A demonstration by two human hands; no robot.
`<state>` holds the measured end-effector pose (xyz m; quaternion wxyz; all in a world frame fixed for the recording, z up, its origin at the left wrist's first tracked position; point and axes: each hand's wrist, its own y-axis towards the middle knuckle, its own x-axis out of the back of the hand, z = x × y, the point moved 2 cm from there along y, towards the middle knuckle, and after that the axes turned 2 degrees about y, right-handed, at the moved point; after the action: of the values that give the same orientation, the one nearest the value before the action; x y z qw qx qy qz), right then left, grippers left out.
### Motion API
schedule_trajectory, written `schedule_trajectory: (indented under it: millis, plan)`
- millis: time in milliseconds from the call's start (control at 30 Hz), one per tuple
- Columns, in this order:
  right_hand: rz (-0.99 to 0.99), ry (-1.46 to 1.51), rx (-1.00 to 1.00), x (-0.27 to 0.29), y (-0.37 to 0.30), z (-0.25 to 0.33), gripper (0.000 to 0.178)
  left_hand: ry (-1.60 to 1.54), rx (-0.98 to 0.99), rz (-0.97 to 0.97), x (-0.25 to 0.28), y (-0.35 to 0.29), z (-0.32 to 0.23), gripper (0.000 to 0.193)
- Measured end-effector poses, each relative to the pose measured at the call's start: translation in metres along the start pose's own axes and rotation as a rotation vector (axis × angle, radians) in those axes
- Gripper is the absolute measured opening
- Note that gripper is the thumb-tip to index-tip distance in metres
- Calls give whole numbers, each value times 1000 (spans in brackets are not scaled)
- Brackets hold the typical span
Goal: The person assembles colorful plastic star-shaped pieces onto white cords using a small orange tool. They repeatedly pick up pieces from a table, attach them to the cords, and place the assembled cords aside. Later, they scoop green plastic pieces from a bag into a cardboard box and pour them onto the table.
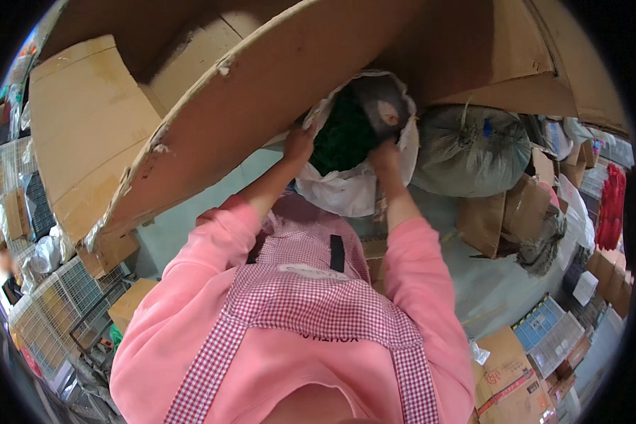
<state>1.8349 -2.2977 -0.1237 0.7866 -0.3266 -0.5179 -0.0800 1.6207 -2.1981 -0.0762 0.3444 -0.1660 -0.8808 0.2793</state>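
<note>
An upright, round-mouthed sack of thin white plastic point(346, 198) stands in front of the person's torso, its crumpled rim spread wide and facing upward. Within it, a mass of fluffy dark-green material point(343, 134) fills the left and middle part; a smooth grey surface with a small pale pinkish patch occupies the far right part, its nature unclear.

The left hand point(299, 143) is at the left side of the rim, its fingers bent closed on the sack's edge. The right hand point(384, 158) is at the near right side of the mouth, fingers directed inward; motion blur and the sack obscure its fingertips, so neither how far it is closed nor what it grasps can be told.

To the left and beyond, a tall curved wall of thick brown cardboard point(261, 92) leans close beside the sack. Just right of the sack sits a bulging, gathered bag of translucent grey-green plastic point(473, 155). Nearer on that side, an open-topped brown cardboard box point(484, 219) rests on the smooth grey floor point(502, 297); farther right hangs a bright red bundle point(610, 208).

The person wears a pink long-sleeved sweatshirt point(283, 381) beneath a red-and-white checked fabric apron point(318, 304). A white wire-mesh panel point(63, 311) stands at far left.
</note>
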Motion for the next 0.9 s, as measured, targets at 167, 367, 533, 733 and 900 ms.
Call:
schedule_trajectory:
  millis: [167, 367, 533, 733, 900]
  plan:
    - [-49, 418, -16, -22, -82, -2, 47, -49, -26, 1, 10, -64, 8, 70]
    - [344, 688, 15, -33, -123, -7, 33, -144, -198, 42, 12, -69, -13, 71]
    - [728, 1001, -366, -4, -131, 21, 11, 165, -99, 118, 0, -80, -14, 67]
    - [1078, 1358, -450, -22, -142, -24, 23, 133, -338, 64, 7, -109, 3, 63]
    - [1395, 1586, -648, -7, -151, -17, 24, 169, -72, 160, 41, -89, 24, 61]
